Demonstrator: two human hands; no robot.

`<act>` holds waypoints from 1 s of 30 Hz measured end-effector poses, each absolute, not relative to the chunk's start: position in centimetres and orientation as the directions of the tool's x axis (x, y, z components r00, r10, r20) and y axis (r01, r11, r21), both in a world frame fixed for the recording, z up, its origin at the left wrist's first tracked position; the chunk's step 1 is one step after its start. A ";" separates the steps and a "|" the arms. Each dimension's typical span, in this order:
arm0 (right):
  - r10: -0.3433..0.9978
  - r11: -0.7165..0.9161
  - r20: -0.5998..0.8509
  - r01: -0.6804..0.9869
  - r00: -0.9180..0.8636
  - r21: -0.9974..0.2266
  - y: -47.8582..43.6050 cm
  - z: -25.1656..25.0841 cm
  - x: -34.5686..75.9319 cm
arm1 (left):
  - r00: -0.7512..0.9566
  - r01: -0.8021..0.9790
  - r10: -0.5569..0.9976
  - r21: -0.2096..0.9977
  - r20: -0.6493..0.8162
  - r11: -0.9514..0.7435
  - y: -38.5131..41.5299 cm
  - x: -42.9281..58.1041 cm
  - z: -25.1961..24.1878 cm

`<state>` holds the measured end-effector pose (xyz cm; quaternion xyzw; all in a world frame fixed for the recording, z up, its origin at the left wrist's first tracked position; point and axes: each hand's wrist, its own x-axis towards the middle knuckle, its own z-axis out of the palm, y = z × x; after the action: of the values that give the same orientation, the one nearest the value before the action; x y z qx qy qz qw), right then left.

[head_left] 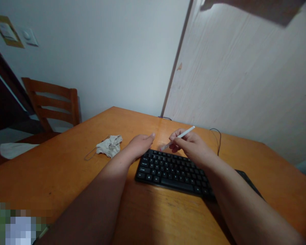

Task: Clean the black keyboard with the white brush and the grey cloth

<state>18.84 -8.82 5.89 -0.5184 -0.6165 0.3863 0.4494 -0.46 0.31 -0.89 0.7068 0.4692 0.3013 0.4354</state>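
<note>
A black keyboard (178, 183) lies slightly askew on the wooden table. At its far left corner rests my left hand (142, 143), with one digit stretched out to the right; its other fingers are mostly hidden. My right hand (190, 141) is closed in a pinch around a slim white pen-like stick (186, 131) above the keyboard's back edge. The stick slants down to the left, and its lower end looks clear with a pinkish tip, too small to make out. My right forearm covers part of the keyboard's right side.
A crumpled pale cloth (109, 146) with a loop of cord lies left of my left hand. A dark cable (220, 139) runs over the table (73, 163) behind the keyboard. A wooden chair (54, 103) stands at the left, and walls rise behind the table.
</note>
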 end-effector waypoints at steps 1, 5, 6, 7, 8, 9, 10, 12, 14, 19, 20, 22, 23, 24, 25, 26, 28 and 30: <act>0.988 0.157 0.147 0.300 -0.055 -0.941 -8.8 6.0 18.8 | 0.374 0.399 0.927 0.901 0.012 -0.172 0.3 -0.4 -0.9; 0.993 0.115 0.101 0.330 -0.059 -0.937 -8.7 6.0 18.9 | 0.361 0.391 0.932 0.906 0.007 -0.159 0.0 -0.3 -0.8; 0.994 0.108 0.091 0.334 -0.067 -0.937 -8.7 5.9 19.0 | 0.355 0.386 0.935 0.909 0.008 -0.154 0.0 -0.3 -0.7; 0.994 0.103 0.083 0.334 -0.071 -0.937 -8.8 5.8 19.1 | 0.349 0.380 0.937 0.913 0.005 -0.147 0.0 -0.3 -0.6; 0.994 0.101 0.081 0.332 -0.073 -0.938 -8.8 5.6 19.2 | 0.343 0.374 0.939 0.917 0.001 -0.137 -0.1 -0.3 -0.6; 0.994 0.104 0.085 0.326 -0.070 -0.940 -8.9 5.5 19.2 | 0.338 0.368 0.941 0.921 -0.007 -0.126 -0.1 -0.3 -0.5; 0.994 0.107 0.092 0.317 -0.062 -0.942 -8.9 5.3 19.3 | 0.334 0.361 0.943 0.925 -0.014 -0.115 0.0 -0.3 -0.5; 0.993 0.114 0.104 0.291 -0.049 -0.950 -8.9 4.8 19.2 | 0.331 0.344 0.943 0.934 -0.020 -0.100 0.1 -0.5 -0.5; 0.993 0.117 0.109 0.277 -0.045 -0.954 -8.8 4.2 19.0 | 0.356 0.332 0.934 0.937 -0.017 -0.109 0.3 -0.6 -0.6; 0.982 0.186 0.171 0.317 -0.075 -0.930 -8.7 3.0 17.8 | 0.425 0.362 0.905 0.920 -0.023 -0.147 0.7 -1.2 -0.8; 0.976 0.216 0.195 0.325 -0.097 -0.921 -8.8 2.9 17.5 | 0.428 0.365 0.903 0.920 -0.029 -0.144 0.8 -1.3 -0.8; 0.961 0.275 0.243 0.361 -0.132 -0.891 -9.1 2.9 17.0 | 0.443 0.361 0.896 0.922 -0.038 -0.140 0.8 -1.5 -0.8; 0.955 0.296 0.262 0.391 -0.140 -0.871 -9.3 3.0 16.8 | 0.452 0.358 0.891 0.923 -0.041 -0.139 0.8 -1.5 -0.8; 0.951 0.308 0.273 0.429 -0.143 -0.849 -9.4 3.2 16.7 | 0.457 0.358 0.888 0.924 -0.046 -0.136 0.8 -1.6 -0.7; 0.950 0.312 0.277 0.470 -0.144 -0.826 -9.6 3.5 16.6 | 0.460 0.359 0.886 0.924 -0.052 -0.132 0.7 -1.7 -0.7; 0.949 0.314 0.277 0.510 -0.149 -0.801 -9.6 3.9 16.5 | 0.461 0.358 0.885 0.925 -0.058 -0.126 0.7 -1.8 -0.7; 0.944 0.326 0.284 0.573 -0.165 -0.752 -9.5 4.6 16.3 | 0.466 0.348 0.882 0.930 -0.063 -0.117 0.6 -1.9 -0.6; 0.934 0.351 0.307 0.609 -0.180 -0.711 -9.2 5.1 16.1 | 0.485 0.330 0.873 0.936 -0.059 -0.120 0.6 -2.2 -0.6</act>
<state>16.10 -9.16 5.14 -0.5247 -0.7354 0.2216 0.3671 -2.17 0.56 -0.60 0.6983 0.4306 0.2688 0.5047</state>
